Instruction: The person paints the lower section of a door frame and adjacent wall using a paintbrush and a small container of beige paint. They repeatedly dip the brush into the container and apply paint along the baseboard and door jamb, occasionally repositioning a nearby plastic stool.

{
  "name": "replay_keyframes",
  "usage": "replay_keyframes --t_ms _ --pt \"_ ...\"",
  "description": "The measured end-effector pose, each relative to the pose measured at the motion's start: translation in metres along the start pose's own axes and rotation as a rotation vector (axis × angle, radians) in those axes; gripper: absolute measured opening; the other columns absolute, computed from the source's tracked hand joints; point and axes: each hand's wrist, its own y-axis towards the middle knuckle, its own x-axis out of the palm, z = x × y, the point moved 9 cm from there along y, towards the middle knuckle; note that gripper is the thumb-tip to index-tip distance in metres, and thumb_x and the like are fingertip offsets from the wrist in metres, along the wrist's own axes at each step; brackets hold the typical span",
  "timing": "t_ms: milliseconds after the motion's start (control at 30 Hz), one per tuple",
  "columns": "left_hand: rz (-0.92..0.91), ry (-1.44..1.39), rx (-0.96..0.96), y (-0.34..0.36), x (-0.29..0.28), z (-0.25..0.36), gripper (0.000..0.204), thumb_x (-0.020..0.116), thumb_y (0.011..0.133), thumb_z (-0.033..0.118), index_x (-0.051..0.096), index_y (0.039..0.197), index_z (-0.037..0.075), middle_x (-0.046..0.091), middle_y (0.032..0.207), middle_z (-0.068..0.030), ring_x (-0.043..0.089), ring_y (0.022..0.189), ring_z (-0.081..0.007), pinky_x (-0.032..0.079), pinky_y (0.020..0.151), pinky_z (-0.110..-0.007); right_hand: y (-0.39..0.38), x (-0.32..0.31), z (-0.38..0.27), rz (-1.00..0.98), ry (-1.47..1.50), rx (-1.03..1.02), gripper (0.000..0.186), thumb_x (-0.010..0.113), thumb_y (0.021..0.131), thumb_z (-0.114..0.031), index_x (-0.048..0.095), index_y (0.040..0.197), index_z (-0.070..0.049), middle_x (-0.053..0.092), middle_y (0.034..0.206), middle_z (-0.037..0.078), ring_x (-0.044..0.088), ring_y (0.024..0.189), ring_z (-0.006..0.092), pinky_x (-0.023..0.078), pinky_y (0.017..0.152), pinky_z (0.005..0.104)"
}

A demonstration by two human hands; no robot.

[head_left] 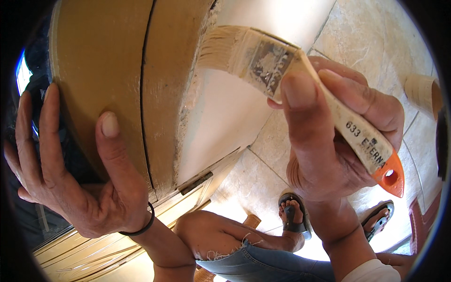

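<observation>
My right hand (338, 136) grips a flat paintbrush (300, 89) with a pale handle and an orange tip. Its light bristles (221, 49) press against the edge of a tan wooden door (108, 61), where the tan face meets a white side face (221, 117). My left hand (80, 174) grips the door's edge from the left, thumb on the tan face, fingers wrapped behind. A black band sits on that wrist.
Below are my bent knee (211, 235) in frayed denim shorts and my feet in dark sandals (293, 214) on a pale tiled floor (371, 42). A tan roll-like object (423, 94) lies at the right. A wooden frame (94, 254) runs along the lower left.
</observation>
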Motion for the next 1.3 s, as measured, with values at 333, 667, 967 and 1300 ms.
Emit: replay_keyframes --t_ms 333,667,967,1300 --pt "-0.011 0.010 -0.023 -0.002 0.002 -0.001 0.038 0.080 0.089 0.025 0.075 0.125 0.013 0.067 0.139 -0.0031 0.056 0.131 -0.0263 0.012 0.121 -0.061 0.010 -0.002 -0.015 -0.153 -0.057 -0.056 0.026 0.072 0.094 -0.001 0.067 0.120 -0.002 0.071 0.110 0.027 0.075 0.086 0.0240 0.064 0.070 0.0294" --pt "-0.042 0.025 -0.017 -0.004 0.001 -0.006 0.035 0.079 0.091 0.030 0.076 0.124 0.019 0.068 0.138 -0.0005 0.049 0.139 -0.0283 0.014 0.122 -0.064 -0.013 0.022 -0.031 -0.414 -0.531 -0.075 0.046 0.074 0.090 0.004 0.061 0.131 -0.013 0.062 0.133 0.021 0.064 0.117 0.0361 0.060 0.091 0.0396" --pt "-0.048 0.014 -0.021 -0.003 0.001 -0.005 0.036 0.079 0.091 0.030 0.075 0.126 0.019 0.066 0.140 0.0004 0.048 0.139 -0.0290 0.015 0.121 -0.064 -0.030 0.032 -0.021 -0.367 -0.498 -0.282 0.028 0.079 0.080 0.001 0.070 0.106 -0.001 0.070 0.119 0.023 0.065 0.107 0.0376 0.059 0.078 0.0362" --pt "-0.016 -0.007 0.037 -0.002 0.000 -0.003 0.038 0.080 0.090 0.026 0.075 0.125 0.015 0.067 0.140 -0.0012 0.053 0.132 -0.0268 0.015 0.119 -0.063 -0.051 0.035 -0.020 -0.493 -0.423 -0.175 0.037 0.081 0.079 0.002 0.068 0.114 -0.001 0.070 0.121 0.024 0.066 0.109 0.0382 0.060 0.083 0.0386"
